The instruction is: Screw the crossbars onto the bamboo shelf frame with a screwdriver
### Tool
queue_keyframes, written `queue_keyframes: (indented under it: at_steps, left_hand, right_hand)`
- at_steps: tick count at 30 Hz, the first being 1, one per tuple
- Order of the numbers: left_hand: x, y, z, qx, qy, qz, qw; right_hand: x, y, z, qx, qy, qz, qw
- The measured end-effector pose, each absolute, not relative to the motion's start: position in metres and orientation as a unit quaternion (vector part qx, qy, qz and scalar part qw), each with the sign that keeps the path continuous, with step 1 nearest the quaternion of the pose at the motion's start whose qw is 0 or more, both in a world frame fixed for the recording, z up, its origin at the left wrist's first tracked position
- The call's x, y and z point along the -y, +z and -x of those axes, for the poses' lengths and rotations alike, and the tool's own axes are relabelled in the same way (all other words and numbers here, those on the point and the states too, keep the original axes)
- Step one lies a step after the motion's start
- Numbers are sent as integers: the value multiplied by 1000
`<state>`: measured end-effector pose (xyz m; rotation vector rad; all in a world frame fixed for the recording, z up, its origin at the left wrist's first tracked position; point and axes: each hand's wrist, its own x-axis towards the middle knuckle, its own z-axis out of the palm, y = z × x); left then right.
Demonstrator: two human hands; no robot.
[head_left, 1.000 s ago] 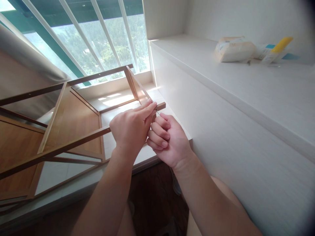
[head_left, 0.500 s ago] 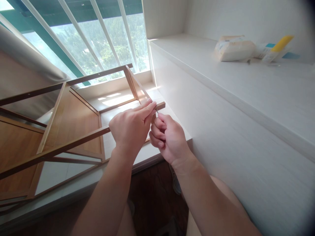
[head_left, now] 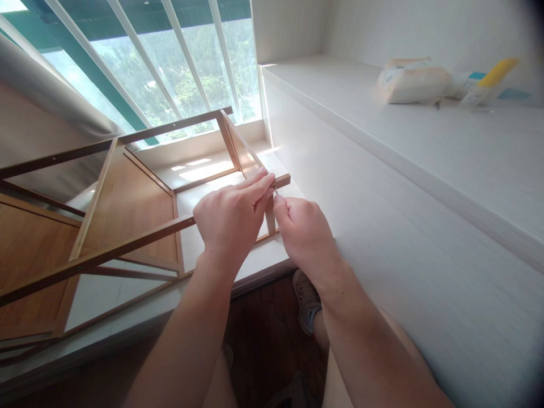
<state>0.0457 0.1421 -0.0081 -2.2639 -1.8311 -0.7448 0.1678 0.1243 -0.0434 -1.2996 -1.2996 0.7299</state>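
A brown wooden shelf frame [head_left: 127, 209] lies on its side on a white ledge [head_left: 212, 170] under the window. My left hand [head_left: 232, 218] is closed over the frame's near rail, close to the rail's right end, with the fingers pressed on top. My right hand [head_left: 304, 229] is closed in a pinch just right of it, holding a thin metal tool [head_left: 276, 192] whose tip meets the rail end. Most of the tool is hidden inside the fist.
A white cabinet side [head_left: 382, 226] rises at the right, with a raised white surface [head_left: 425, 130] above. A beige packet [head_left: 410, 79] and a yellow-capped tube [head_left: 484, 82] lie there. A window with white bars [head_left: 170, 62] is behind. Dark floor and a shoe [head_left: 306, 300] lie below.
My right hand has rolled over, from knuckles and curled fingers facing me to the back of the hand up, still at the rail end. The view shifted slightly.
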Motion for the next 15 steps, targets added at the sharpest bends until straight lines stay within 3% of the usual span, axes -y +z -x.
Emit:
queue_keyframes:
  at_steps: [2, 5, 10, 15]
  left_hand:
    - [-142, -8, -46, 607, -246, 753, 69]
    - [-141, -7, -47, 609, -243, 752, 72]
    - [-141, -7, -48, 614, -244, 747, 77]
    - [-142, -10, -47, 605, -263, 749, 68]
  right_hand:
    - [-125, -44, -166, 540, 340, 538, 551]
    - [-125, -46, -161, 462, 495, 480, 557]
    - [-120, -37, -159, 221, 787, 227, 530]
    - [-113, -29, -160, 83, 829, 78, 547]
